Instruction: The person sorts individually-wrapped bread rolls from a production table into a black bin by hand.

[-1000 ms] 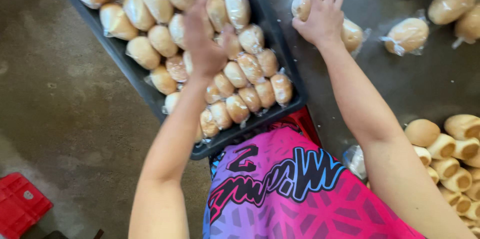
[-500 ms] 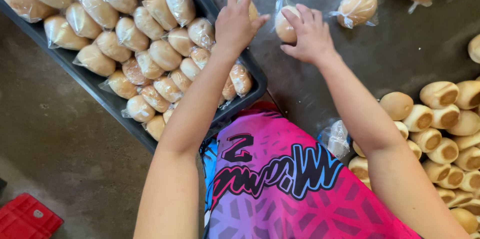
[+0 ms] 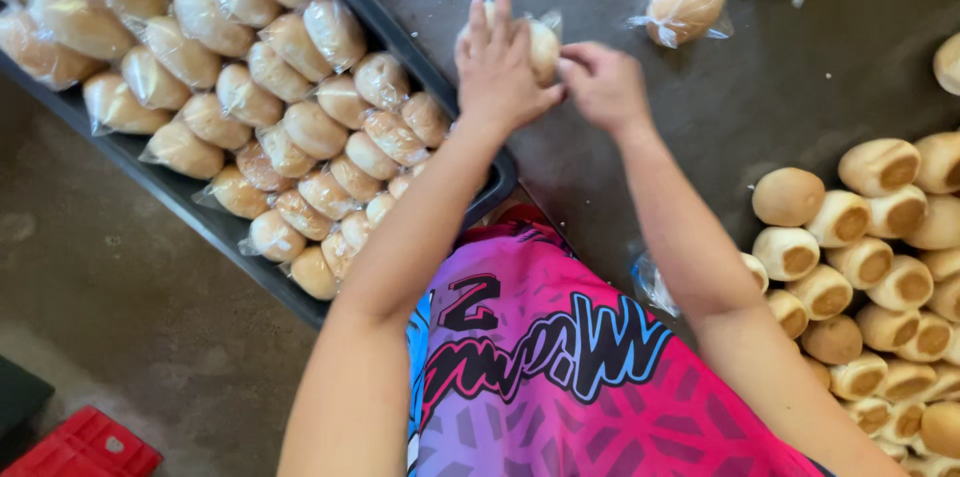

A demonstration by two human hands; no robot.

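Both of my hands meet on one bread roll in a clear plastic bag [image 3: 541, 45] that rests on the dark table [image 3: 780, 97]. My left hand [image 3: 498, 65] lies over its left side with fingers stretched out. My right hand [image 3: 604, 85] pinches the bag at its right side. Just left of them a black tray [image 3: 420, 57] holds several bagged rolls [image 3: 290, 127].
Another bagged roll [image 3: 686, 1] lies further back on the table, with more at the top edge. Several unbagged rolls [image 3: 860, 257] are piled at the right. Clear bags [image 3: 655, 282] lie near my right forearm. A red crate [image 3: 85, 447] stands on the floor.
My left hand came off the tray and joined my right hand on the bagged roll. The view shifted, so the tray and table now sit lower and further left.
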